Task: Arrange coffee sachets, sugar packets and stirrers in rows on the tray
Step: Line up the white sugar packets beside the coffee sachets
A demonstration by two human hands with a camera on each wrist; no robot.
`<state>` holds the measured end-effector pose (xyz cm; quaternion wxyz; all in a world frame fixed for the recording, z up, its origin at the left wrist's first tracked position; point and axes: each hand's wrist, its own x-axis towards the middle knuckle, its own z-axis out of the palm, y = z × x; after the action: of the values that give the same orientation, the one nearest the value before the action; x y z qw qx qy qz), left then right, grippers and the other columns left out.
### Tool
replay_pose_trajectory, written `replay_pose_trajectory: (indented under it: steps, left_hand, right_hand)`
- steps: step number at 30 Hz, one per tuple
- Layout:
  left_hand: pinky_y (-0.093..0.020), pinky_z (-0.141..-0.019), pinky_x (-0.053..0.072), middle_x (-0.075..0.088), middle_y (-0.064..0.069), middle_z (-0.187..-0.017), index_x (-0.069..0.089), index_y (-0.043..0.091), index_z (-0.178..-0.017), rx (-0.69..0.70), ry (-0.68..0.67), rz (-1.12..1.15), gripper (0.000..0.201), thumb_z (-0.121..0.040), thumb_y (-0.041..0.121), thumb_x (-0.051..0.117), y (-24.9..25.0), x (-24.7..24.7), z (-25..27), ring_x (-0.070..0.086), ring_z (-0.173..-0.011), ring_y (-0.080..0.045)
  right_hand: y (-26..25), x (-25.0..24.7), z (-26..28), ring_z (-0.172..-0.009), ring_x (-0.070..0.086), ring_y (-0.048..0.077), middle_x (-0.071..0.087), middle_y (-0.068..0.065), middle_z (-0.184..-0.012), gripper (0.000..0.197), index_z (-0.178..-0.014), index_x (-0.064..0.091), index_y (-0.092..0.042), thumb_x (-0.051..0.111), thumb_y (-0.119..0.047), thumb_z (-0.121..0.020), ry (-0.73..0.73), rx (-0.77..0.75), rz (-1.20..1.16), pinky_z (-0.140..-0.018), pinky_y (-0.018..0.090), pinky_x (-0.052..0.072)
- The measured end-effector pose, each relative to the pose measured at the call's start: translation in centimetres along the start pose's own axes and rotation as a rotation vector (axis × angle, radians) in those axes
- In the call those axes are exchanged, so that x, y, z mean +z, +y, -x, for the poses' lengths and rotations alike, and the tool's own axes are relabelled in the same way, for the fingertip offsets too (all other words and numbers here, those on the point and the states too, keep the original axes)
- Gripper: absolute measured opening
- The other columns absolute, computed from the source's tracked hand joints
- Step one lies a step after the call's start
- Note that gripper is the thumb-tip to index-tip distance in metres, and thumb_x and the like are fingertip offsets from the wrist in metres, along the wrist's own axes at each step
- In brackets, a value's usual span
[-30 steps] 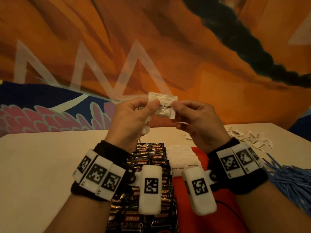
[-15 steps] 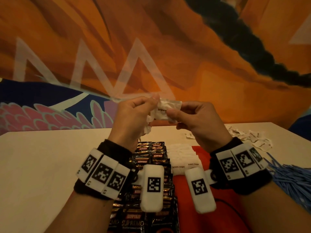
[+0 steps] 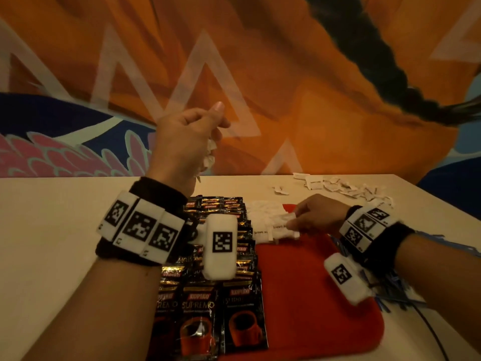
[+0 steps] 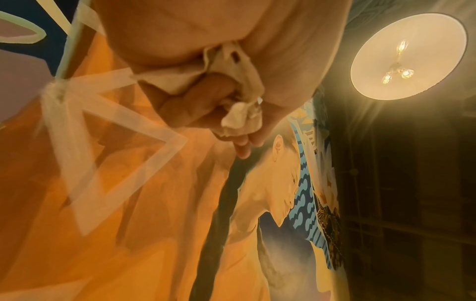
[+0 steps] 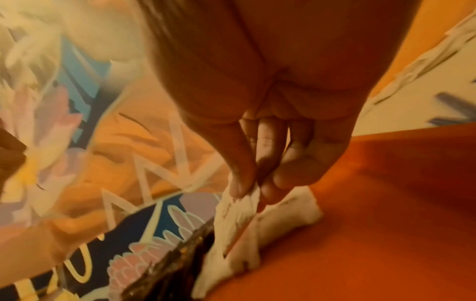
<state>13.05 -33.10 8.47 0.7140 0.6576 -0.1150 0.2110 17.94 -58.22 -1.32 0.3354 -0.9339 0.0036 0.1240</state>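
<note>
Two hands busy: my right hand (image 3: 316, 213) pinches one limp, featherlight brown sugar packet (image 3: 282, 220) by its edge onto the white row near the red tray's (image 3: 312, 295) far edge, while my left hand (image 3: 182, 136) clutches spare packets (image 4: 239, 114) aloft.

Our right hand (image 3: 316, 214) has left the left hand (image 3: 186, 142) and come down to the red tray (image 3: 325, 295), pinching one sugar packet (image 3: 285, 218) onto the near end of the white row (image 3: 263, 220). Our left hand has stayed raised, gripping the remaining packets (image 4: 242, 114) alone.
</note>
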Motion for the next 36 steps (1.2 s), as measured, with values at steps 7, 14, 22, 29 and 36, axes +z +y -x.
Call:
replay_pose_trajectory:
  steps: [7,14,22,29,36]
  left_hand:
    - [-0.017,-0.041,0.035,0.053,0.007,-0.063,0.069,0.014,-0.074,0.010,-0.010,-0.020,0.030,-0.096,0.033,0.062,0.1,-0.2,0.0,0.047,-0.046,-0.001]
    - [-0.018,-0.040,0.035,0.054,0.005,-0.067,0.068,0.016,-0.073,0.019,-0.019,-0.028,0.030,-0.096,0.033,0.062,-0.1,-0.3,0.0,0.047,-0.047,-0.002]
    - [-0.015,-0.043,0.037,0.054,0.007,-0.064,0.069,0.017,-0.072,0.001,-0.036,-0.043,0.029,-0.096,0.033,0.063,-0.3,0.0,0.0,0.049,-0.050,-0.001]
    - [-0.017,-0.040,0.036,0.055,0.004,-0.063,0.068,0.016,-0.073,-0.046,-0.103,0.019,0.030,-0.097,0.031,0.061,-0.4,0.0,0.1,0.047,-0.045,-0.004]
    - [-0.023,-0.044,0.028,0.057,-0.001,-0.071,0.067,0.009,-0.094,-0.155,-0.186,0.034,0.023,-0.097,0.001,0.045,-0.5,0.5,0.1,0.046,-0.048,-0.008]
  right_hand:
    - [0.4,0.8,-0.6,-0.068,0.061,0.012,0.069,0.001,-0.076,0.020,-0.094,0.071,-0.011,0.080,-0.025,-0.082,0.048,0.103,0.079,-0.063,0.026,0.048]
    - [-1.0,1.2,-0.4,-0.080,0.053,0.011,0.059,-0.004,-0.091,0.032,-0.097,0.058,-0.022,0.081,-0.035,-0.078,0.109,0.098,0.364,-0.060,0.023,0.042]
    - [-2.6,2.1,0.1,-0.080,0.058,0.010,0.060,-0.011,-0.081,0.018,-0.092,0.070,-0.022,0.081,-0.018,-0.078,0.060,-0.196,0.464,-0.065,0.022,0.044]
    - [-3.4,1.8,0.1,-0.091,0.058,0.011,0.061,-0.008,-0.100,0.031,-0.102,0.066,-0.028,0.083,-0.029,-0.077,0.001,-0.201,0.533,-0.075,0.024,0.045]
    - [-7.9,-0.1,2.5,-0.082,0.070,0.021,0.068,-0.006,-0.092,0.020,-0.094,0.068,-0.025,0.081,-0.031,-0.079,0.183,-0.429,-0.022,-0.066,0.031,0.061]
